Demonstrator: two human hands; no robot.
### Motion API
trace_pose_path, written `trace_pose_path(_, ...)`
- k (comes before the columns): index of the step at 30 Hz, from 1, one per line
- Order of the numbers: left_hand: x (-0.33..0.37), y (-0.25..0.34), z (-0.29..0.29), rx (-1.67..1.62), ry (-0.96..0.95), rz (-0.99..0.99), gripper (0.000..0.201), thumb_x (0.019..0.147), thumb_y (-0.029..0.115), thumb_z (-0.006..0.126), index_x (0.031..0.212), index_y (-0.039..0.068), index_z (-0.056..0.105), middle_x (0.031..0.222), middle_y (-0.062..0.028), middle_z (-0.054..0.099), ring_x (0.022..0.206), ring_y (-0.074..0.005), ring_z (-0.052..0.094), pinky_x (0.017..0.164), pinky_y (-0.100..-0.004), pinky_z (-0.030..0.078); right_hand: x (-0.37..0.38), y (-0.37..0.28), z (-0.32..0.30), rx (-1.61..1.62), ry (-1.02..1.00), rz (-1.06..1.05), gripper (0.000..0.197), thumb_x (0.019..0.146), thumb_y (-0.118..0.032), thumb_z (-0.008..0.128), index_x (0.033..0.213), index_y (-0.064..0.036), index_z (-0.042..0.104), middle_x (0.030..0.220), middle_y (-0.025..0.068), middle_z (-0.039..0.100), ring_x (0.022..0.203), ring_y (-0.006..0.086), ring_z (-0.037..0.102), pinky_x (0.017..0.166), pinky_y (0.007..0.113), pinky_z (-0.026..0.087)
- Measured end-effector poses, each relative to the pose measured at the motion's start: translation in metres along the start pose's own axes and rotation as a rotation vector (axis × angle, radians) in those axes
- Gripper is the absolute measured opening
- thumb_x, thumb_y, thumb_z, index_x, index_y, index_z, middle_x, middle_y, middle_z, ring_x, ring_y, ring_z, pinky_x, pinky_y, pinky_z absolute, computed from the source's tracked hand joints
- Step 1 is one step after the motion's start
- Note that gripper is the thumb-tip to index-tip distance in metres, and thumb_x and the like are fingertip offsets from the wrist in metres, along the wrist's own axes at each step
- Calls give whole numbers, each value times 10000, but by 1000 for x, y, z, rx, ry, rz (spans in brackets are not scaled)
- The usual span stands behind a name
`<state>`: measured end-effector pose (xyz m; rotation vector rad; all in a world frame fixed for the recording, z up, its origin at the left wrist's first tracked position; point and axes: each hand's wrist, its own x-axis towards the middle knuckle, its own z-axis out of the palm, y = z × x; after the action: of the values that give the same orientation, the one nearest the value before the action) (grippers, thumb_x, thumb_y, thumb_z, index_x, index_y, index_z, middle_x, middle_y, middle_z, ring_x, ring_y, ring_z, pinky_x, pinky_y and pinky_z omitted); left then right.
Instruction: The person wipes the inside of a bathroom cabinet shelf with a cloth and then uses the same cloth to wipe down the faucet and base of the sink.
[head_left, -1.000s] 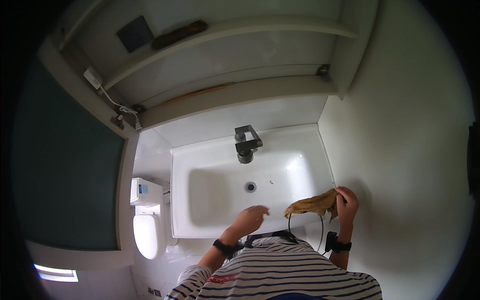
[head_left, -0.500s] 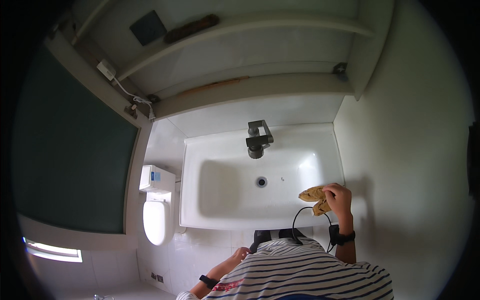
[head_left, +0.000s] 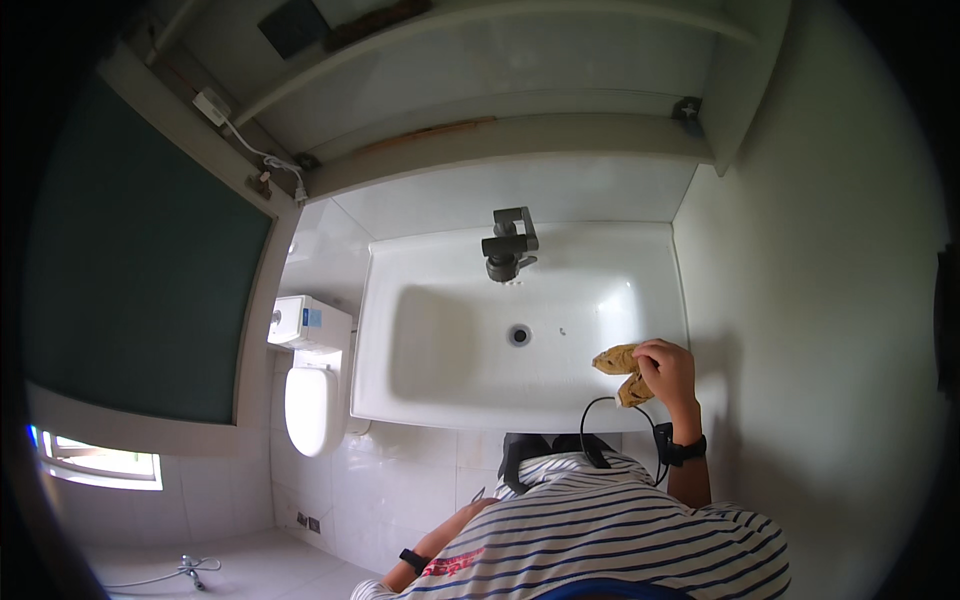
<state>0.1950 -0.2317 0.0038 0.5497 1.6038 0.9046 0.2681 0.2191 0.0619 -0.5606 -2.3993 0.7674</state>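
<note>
My right hand (head_left: 665, 370) is closed on a mustard-brown cloth (head_left: 617, 360) with dark markings. The cloth hangs from my fingers in two flaps, over the right front part of the white washbasin (head_left: 440, 415). Beside my waist is my left hand (head_left: 474, 512), low and to the left of the basin's front. Its fingers are mostly hidden by the striped shirt, and a thin greyish sliver shows at their tip. A dark grey tap (head_left: 508, 250) stands at the back of the basin, behind the drain (head_left: 519, 335).
Above the basin is an open cabinet with shelves (head_left: 530, 150), and its dark-panelled door (head_left: 140, 260) swings out at left. A white toilet (head_left: 313, 410) stands left of the basin. A pale wall (head_left: 820, 300) borders the right side. A black cable (head_left: 585, 430) loops near my right wrist.
The whole view has shifted, with the basin and cabinet now higher in the picture. My right hand still holds the cloth near the same corner. My left hand is more hidden by the shirt.
</note>
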Motion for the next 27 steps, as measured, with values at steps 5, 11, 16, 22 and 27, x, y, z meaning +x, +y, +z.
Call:
trace_pose_path(5,22,17,5,67,44,48,231,876,163,502,1015,-6,577,964,-182,615,952,-315,590,833,-374,464,5,7,-2,7,-21,-9,77,769,-56,607,760,-35,680,800,76,685,692,249,655,630,317,526)
trace_pose_path(11,24,63,5,258,141,-11,308,868,271,560,1037,13,547,898,-179,660,863,-346,639,744,-387,496,8,1,-15,5,-33,-7,74,775,-50,604,778,-37,677,825,74,685,692,250,651,627,305,517)
trace_pose_path(16,19,58,12,264,110,-55,298,864,221,566,1077,24,501,892,-173,656,849,-339,642,739,-380,497,-2,11,-8,-9,-73,19,87,782,-42,597,796,-47,683,838,69,687,697,237,655,629,292,516)
trace_pose_path(22,6,43,21,241,49,120,275,852,244,577,1010,20,551,883,-189,642,836,-360,622,732,-398,482,-5,6,-13,-47,-121,-33,85,788,-47,601,808,-49,684,857,72,685,727,243,659,656,295,520)
trace_pose_path(27,3,90,20,243,95,-33,257,813,152,615,1020,15,549,867,-182,641,825,-339,632,733,-380,496,2,2,-19,-20,-186,-24,99,815,-19,590,854,-21,681,889,89,691,784,200,673,710,257,513)
